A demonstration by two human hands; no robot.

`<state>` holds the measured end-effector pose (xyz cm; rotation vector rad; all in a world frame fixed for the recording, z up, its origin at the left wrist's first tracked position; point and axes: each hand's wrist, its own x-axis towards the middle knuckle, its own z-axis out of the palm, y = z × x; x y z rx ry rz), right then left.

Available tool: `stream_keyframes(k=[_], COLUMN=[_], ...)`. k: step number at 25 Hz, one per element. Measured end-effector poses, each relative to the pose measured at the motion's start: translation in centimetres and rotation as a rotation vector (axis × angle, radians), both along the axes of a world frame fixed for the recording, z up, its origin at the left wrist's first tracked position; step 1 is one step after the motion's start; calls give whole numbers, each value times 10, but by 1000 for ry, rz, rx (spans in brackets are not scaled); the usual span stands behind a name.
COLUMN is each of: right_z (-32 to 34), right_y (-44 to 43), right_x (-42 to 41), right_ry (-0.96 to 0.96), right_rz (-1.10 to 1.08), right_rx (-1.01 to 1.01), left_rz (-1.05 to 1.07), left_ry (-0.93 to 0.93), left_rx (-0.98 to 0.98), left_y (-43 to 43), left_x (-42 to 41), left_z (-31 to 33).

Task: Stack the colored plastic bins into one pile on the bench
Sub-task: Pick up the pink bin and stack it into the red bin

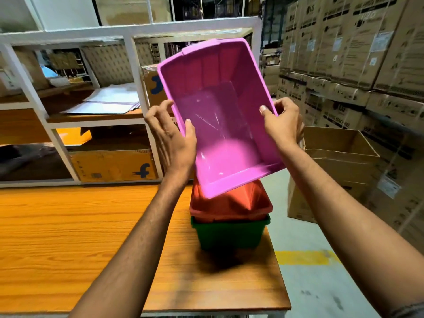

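Observation:
I hold a pink plastic bin (220, 115) in the air, tilted with its open side toward me. My left hand (171, 138) grips its left rim, thumb inside and fingers curled behind the wall. My right hand (283, 121) pinches the right rim. Just below the pink bin, a red bin (231, 206) sits nested in a green bin (229, 234) on the wooden bench (68, 237), near its right edge. The pink bin's lower corner hangs over the red bin's opening; whether they touch I cannot tell.
A white shelving rack (135, 72) with papers and cardboard boxes stands behind the bench. An open cardboard box (332, 161) sits on the floor to the right. Stacked cartons (355, 53) fill the right wall. The bench's right edge drops to the grey floor.

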<state>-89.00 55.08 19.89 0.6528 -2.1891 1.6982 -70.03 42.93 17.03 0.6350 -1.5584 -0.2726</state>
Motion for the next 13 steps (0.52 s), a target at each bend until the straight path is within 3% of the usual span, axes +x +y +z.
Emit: stream_keyframes(k=[4, 9, 13], right_z=[-21, -35, -24], right_y=[-8, -4, 3], right_x=[-1, -3, -7], right_ry=[-80, -95, -168], right_rz=[173, 204, 337], right_rx=[-99, -210, -309], left_rz=[-100, -192, -378], left_ry=[35, -40, -62], left_rx=[224, 438, 382], left_y=[-2, -6, -11], left_x=[-1, 1, 6], left_z=[1, -4, 1])
